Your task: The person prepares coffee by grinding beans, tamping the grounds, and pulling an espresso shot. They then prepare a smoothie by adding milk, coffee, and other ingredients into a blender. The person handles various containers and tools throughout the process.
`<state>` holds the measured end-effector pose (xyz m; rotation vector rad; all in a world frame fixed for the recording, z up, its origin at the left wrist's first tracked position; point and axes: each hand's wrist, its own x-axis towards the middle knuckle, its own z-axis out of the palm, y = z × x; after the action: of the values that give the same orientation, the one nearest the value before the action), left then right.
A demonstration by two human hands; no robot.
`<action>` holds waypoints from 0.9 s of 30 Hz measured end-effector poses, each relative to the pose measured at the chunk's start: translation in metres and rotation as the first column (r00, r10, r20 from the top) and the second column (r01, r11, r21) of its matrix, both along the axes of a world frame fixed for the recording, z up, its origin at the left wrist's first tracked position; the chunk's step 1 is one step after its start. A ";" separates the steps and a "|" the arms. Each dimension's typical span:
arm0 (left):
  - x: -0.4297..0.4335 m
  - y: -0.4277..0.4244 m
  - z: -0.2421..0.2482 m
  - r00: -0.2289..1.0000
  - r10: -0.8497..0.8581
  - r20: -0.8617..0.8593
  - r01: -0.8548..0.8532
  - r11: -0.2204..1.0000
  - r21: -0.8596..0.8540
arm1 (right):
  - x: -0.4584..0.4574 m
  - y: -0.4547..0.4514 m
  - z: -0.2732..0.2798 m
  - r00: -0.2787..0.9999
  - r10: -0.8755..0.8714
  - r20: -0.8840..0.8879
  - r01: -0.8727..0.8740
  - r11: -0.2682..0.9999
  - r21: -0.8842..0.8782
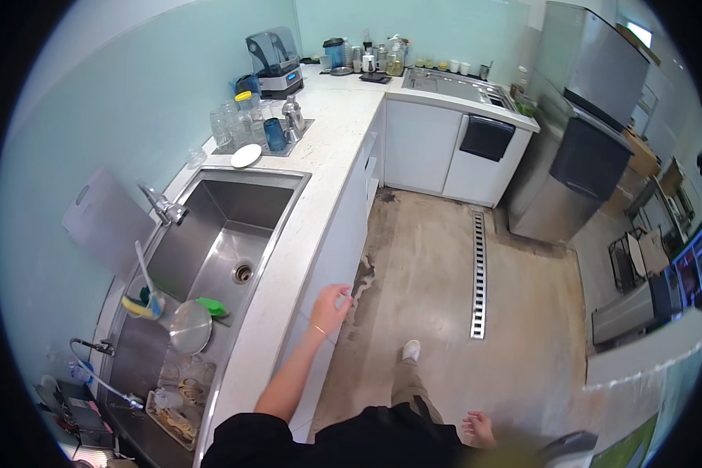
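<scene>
My left hand (pixel 329 312) hangs beside the edge of the white countertop (pixel 289 257), its fingers loosely bent and nothing seen in them. Low in the picture, my right hand (pixel 478 429) is held out over the floor, fingers apart, touching nothing visible. To the left of my left arm lies a stainless steel sink (pixel 210 248) with a chrome faucet (pixel 162 203). A round, pale, translucent lid or bowl (pixel 191 327) and a green object (pixel 212 307) sit across its middle. Nearer to me, a basket (pixel 172 424) in the sink holds food scraps and a cup.
A white plate (pixel 246 155), glasses, a blue cup (pixel 274 134) and a steel shaker (pixel 292 114) stand beyond the sink. A blender (pixel 274 64) is behind them. A slotted floor drain (pixel 478 275) crosses the tan floor (pixel 421 263). At right stands a steel ice machine (pixel 567 164).
</scene>
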<state>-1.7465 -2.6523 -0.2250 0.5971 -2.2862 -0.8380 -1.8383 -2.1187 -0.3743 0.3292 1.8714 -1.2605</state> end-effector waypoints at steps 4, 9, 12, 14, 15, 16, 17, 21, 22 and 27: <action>-0.052 -0.083 0.001 0.982 0.190 0.007 -0.190 0.979 0.067 | -0.154 -0.119 0.000 0.983 0.039 -0.177 -0.065 0.987 -0.145; -0.108 -0.137 0.015 0.939 0.337 0.069 -0.344 0.928 0.144 | -0.360 -0.345 0.059 0.875 0.256 -0.411 -0.376 0.894 -0.243; -0.137 -0.173 0.012 0.884 0.465 0.042 -0.467 0.874 0.137 | -0.450 -0.511 0.137 0.750 0.410 -0.518 -0.592 0.766 -0.250; -0.162 -0.200 0.001 0.833 0.554 0.000 -0.537 0.808 0.243 | -0.499 -0.623 0.175 0.605 0.433 -0.668 -0.732 0.633 -0.253; -0.170 -0.213 -0.002 0.804 0.595 -0.008 -0.568 0.771 0.289 | -0.513 -0.679 0.195 0.617 0.425 -0.662 -0.743 0.594 -0.310; -0.187 -0.224 -0.005 0.792 0.609 -0.042 -0.563 0.755 0.336 | -0.523 -0.732 0.216 0.631 0.416 -0.655 -0.747 0.553 -0.368; -0.196 -0.240 -0.006 0.794 0.605 -0.056 -0.546 0.752 0.370 | -0.519 -0.784 0.238 0.621 0.433 -0.653 -0.761 0.531 -0.372; -0.268 -0.299 -0.002 0.824 0.550 -0.135 -0.416 0.750 0.515 | -0.517 -0.958 0.317 0.434 0.547 -0.716 -0.901 0.289 -0.324; -0.283 -0.315 0.009 0.833 0.534 -0.144 -0.394 0.756 0.523 | -0.520 -1.000 0.325 0.382 0.580 -0.720 -0.924 0.212 -0.319; -0.310 -0.381 0.040 0.724 0.645 -0.243 -0.501 0.735 0.457 | -0.497 -1.213 0.341 0.249 0.685 -0.685 -0.945 0.016 -0.327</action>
<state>-2.0566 -3.0336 -0.1852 1.1377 -1.4382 -0.9470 -2.3353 -3.3319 -0.0329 -1.4294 1.1400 -0.9850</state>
